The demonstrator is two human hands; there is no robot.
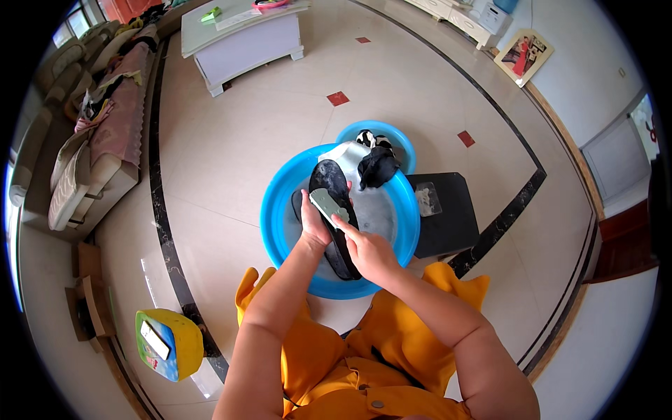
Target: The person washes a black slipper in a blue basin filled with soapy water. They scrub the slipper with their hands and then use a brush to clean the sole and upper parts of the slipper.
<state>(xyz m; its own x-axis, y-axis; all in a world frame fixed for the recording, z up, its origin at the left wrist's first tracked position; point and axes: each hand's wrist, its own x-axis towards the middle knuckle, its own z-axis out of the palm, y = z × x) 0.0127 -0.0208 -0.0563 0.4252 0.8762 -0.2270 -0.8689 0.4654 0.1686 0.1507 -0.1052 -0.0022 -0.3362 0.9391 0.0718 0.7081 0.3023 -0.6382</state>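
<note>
A black slipper or shoe (328, 176) with suds on it lies slanted above a large blue basin (270, 220). My left hand (315, 226) holds it from beneath, fingertips showing at its far side. My right hand (374, 256) grips a grey-green scrubbing brush (326, 203), index finger stretched along its back; the brush rests against the shoe, bristles hidden. Another dark piece (296, 203), perhaps the second shoe, shows partly beneath the left hand. Cloudy, soapy water (380, 218) fills the basin. White cloth (349, 154) and black cloth (379, 168) hang over its far rim.
Behind stands a smaller blue basin (409, 149) with black-and-white items (374, 138). To the right is a black stool (451, 220) bearing a clear plastic bag (428, 199). A yellow stool (189, 341) holds a white flat device (155, 340). A sofa (118, 168) lines the left.
</note>
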